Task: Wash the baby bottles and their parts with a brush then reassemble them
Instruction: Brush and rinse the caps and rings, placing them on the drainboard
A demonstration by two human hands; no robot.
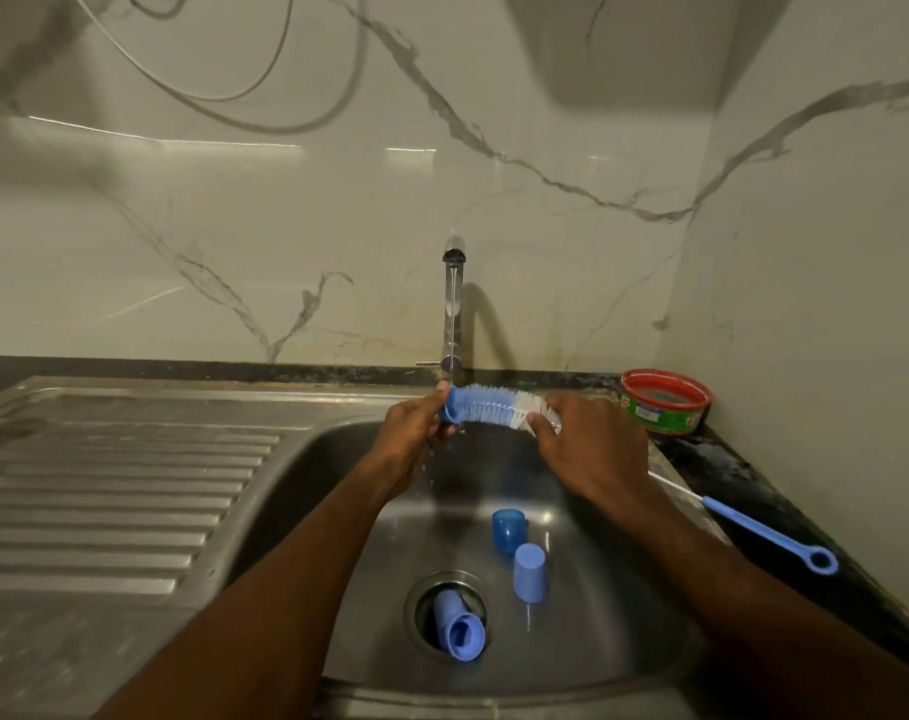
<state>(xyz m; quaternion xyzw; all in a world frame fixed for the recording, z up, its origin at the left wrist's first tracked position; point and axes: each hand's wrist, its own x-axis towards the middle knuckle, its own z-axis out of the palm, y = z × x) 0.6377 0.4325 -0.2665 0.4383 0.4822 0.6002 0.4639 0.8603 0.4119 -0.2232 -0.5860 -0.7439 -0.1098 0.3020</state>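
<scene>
Over the steel sink (338,459), under the tap (453,304), my left hand (408,439) holds a small blue bottle part (449,405). A blue and white bottle brush (499,405) is pushed into it, and my right hand (582,444) grips the brush at its white end. Water drips below the part. In the basin lie a clear blue cap (508,530), a pale blue cap (530,571) upside down, and a blue bottle (457,628) lying in the drain hole.
A thin blue-handled teat brush (753,527) lies on the dark counter to the right. A red and green tub (665,402) stands in the back right corner. The ribbed steel drainboard (119,491) stretches to the left. A marble wall rises behind the tap.
</scene>
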